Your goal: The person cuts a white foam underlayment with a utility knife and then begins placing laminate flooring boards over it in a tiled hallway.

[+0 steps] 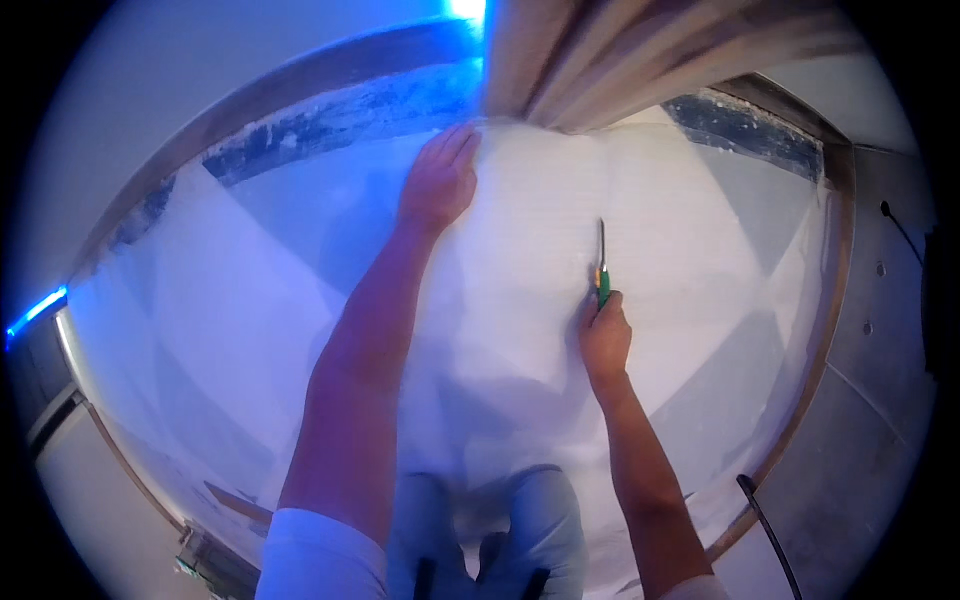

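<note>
My left hand (441, 175) lies at the upper edge of a white sheet (525, 210), beside the foot of a brown, streaked upright panel (610, 50), with its fingers stretched forward and close together. My right hand (606, 335) grips a green-handled knife (604, 285), its long narrow blade pointing away from me over the sheet, right of centre. The sheet is rumpled near my jeans-clad legs, and whether the blade touches it I cannot tell.
A pale surface (250, 320) with grey angular patches spreads around the sheet, inside a dark frame (838, 250). A grey panel (870, 380) with holes borders the right side. Blue light strips (35, 310) glow at left and top. A black bent rod (765, 520) stands at lower right.
</note>
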